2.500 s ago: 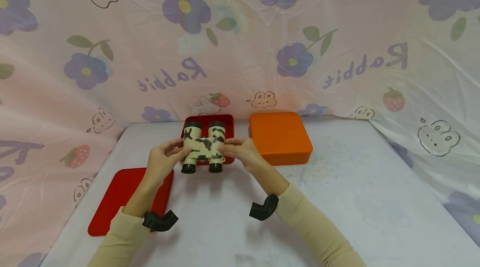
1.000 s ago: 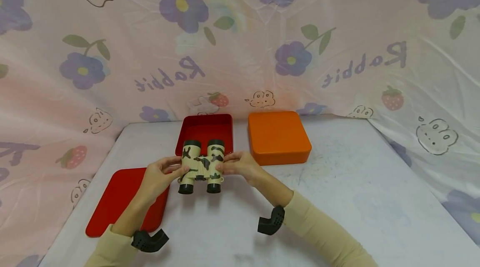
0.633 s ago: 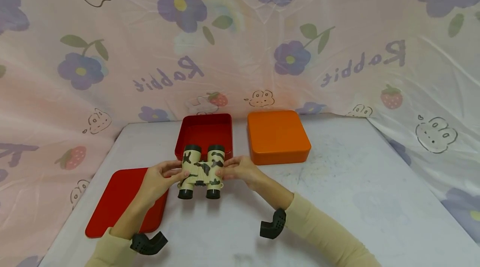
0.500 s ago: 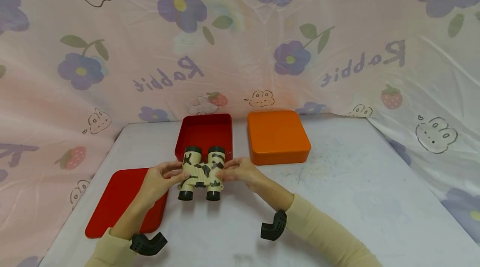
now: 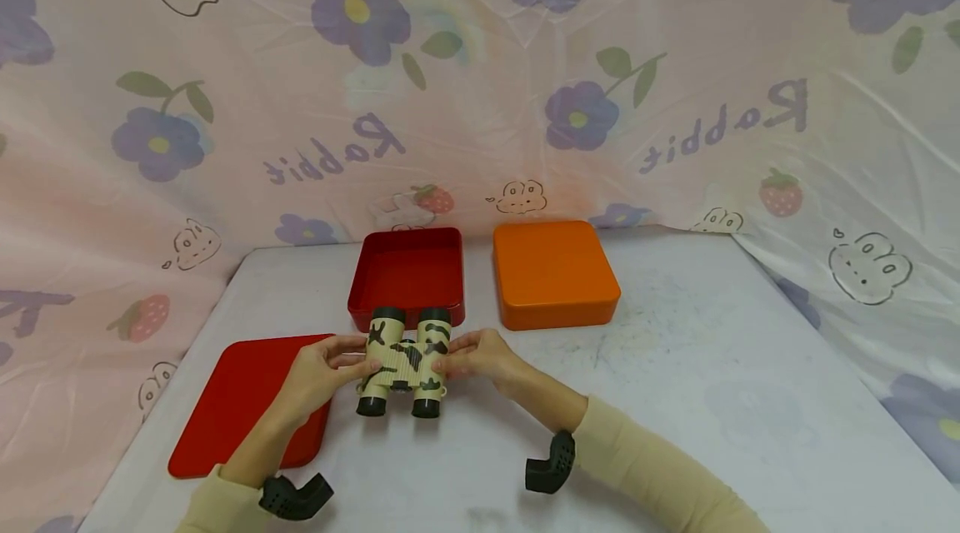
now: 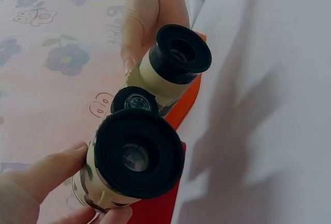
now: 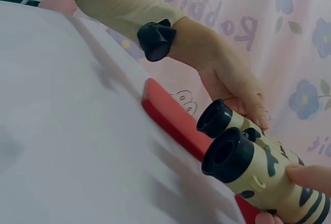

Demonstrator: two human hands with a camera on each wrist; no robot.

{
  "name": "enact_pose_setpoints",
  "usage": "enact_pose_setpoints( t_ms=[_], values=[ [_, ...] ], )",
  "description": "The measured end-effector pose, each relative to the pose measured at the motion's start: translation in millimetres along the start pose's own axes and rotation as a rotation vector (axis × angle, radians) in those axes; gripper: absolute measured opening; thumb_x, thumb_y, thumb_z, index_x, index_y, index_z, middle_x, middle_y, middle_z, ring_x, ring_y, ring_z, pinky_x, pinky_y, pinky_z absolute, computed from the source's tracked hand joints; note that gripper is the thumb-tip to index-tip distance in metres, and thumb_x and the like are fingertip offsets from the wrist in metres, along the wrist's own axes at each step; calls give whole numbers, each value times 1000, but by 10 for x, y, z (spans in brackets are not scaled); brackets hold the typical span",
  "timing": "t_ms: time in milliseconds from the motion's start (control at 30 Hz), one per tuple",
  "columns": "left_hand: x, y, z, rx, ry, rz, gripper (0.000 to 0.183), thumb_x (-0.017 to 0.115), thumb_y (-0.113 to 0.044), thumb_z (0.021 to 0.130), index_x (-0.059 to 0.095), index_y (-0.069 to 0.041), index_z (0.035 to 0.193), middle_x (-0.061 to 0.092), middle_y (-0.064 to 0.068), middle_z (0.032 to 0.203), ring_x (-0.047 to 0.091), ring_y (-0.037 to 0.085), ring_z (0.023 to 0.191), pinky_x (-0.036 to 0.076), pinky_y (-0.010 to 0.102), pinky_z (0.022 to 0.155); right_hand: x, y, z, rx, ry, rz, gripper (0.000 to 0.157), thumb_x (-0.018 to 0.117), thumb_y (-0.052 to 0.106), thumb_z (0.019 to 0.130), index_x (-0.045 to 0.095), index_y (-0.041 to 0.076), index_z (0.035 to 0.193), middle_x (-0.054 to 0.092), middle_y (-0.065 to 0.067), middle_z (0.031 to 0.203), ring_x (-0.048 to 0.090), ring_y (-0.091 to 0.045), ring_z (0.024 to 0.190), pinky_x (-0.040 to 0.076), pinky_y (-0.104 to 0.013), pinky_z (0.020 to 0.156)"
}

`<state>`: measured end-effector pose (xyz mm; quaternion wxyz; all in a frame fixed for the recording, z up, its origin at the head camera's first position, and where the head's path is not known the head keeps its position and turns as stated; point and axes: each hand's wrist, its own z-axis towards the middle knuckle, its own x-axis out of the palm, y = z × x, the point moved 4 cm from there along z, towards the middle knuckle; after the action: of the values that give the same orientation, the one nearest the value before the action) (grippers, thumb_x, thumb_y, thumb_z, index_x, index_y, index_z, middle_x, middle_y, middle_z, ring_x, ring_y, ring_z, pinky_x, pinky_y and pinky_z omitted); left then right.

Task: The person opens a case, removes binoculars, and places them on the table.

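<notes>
A pair of camouflage binoculars [image 5: 406, 363] with black eyepieces is held between both hands, in front of the open red box [image 5: 408, 271]. My left hand [image 5: 322, 371] grips the left barrel, thumb on top and fingers underneath. On the other barrel my right hand [image 5: 483, 360] does the same. In the left wrist view the eyepieces of the binoculars [image 6: 137, 154] face the camera, with a small compass dial between them. Shadows on the table in the right wrist view lie apart from the binoculars [image 7: 269, 164], which are raised above it.
A red lid [image 5: 247, 408] lies flat on the white table [image 5: 675, 400] at the left, partly under my left forearm. An orange box [image 5: 557, 275] stands right of the red box. A flower-printed cloth [image 5: 480, 100] hangs behind the table.
Both hands have drawn the binoculars from over the red box back toward the person, so the box's inside now shows. The lid and orange box have stayed in place.
</notes>
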<state>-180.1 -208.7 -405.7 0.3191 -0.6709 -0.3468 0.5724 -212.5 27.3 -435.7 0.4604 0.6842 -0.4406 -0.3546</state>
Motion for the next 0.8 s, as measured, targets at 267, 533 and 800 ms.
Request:
enact_pose_setpoints(
  t_ms=[267, 533, 800],
  values=[
    [77, 94, -7, -5, 31, -20, 56, 74, -33, 84, 58, -3, 128, 67, 17, 125, 67, 26, 111, 53, 44, 97, 9, -100, -24, 18, -21, -60, 41, 80, 15, 77, 62, -6, 108, 75, -17, 93, 69, -11, 69, 56, -25, 72],
    [126, 205, 5, -27, 40, -14, 58, 76, -33, 82, 59, -2, 127, 67, 17, 123, 68, 25, 108, 54, 44, 96, 33, -192, -10, 34, -6, -66, 40, 80, 14, 77, 63, -6, 107, 75, -21, 95, 74, -22, 75, 56, -34, 86],
    [173, 311, 0, -65, 56, 0, 62, 80, -33, 77, 59, 1, 125, 68, 19, 121, 68, 26, 107, 55, 43, 95, 103, -292, 0, 43, 2, -23, 35, 79, 7, 76, 62, -8, 103, 75, -21, 89, 72, -16, 67, 61, -33, 76]
  ],
)
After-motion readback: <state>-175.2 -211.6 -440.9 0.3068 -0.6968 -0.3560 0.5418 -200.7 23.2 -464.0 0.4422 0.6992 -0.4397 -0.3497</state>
